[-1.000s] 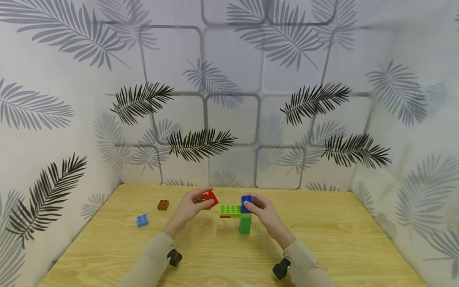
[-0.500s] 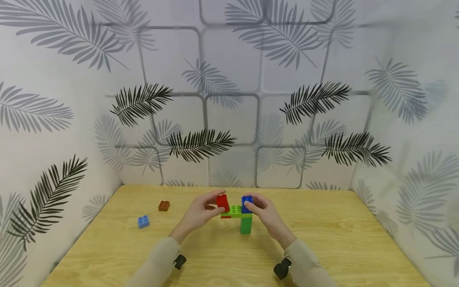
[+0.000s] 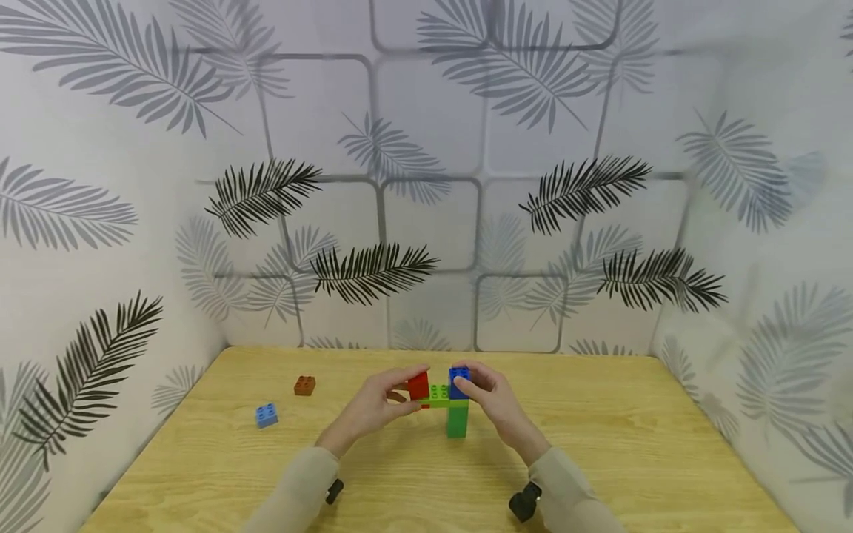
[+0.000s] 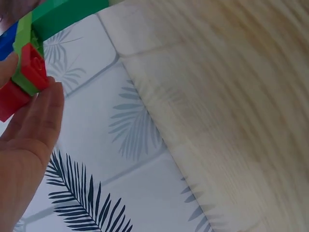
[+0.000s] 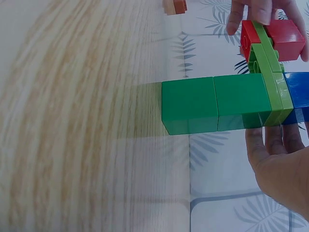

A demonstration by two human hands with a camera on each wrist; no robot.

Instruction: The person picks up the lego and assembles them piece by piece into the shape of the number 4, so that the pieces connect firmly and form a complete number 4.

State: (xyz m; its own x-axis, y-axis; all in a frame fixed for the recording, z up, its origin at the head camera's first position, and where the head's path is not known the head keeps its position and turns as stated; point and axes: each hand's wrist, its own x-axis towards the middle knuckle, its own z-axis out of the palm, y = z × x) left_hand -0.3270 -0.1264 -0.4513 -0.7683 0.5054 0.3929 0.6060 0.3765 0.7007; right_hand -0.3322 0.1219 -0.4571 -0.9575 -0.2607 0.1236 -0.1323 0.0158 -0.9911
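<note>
Here, your left grip [image 3: 373, 406] pinches a red block [image 3: 418, 386], with the thumb low in front and the fingers round the far side. That block sits against the upper face of a lime-green bar [image 3: 438, 392], at the bar's left end; the views do not settle whether it is fully pressed down. Your thumb reaches the bar's end as well. Beneath the same end you have a second red piece [image 5: 247, 36], partly hidden by the bar and your thumb in the head view.

Your right grip [image 3: 494, 400] grasps a dark blue block [image 5: 298, 89] at the bar's other end, thumb in front and fingers behind. Studs show on its top. Below it, lime-green layers rest on a green column [image 3: 457, 420] of two blocks, which stands upright; the bar reaches out from the column's top toward your left.

Farther out to your left, well apart from the build, a light blue block [image 3: 266, 415] and a brown block [image 3: 304, 385] lie studs up on the wood-grain worktop [image 3: 600, 437], the brown one farther back. Beyond the worktop, you face a pale wall [image 3: 433, 222] printed with grey and black leaves.
</note>
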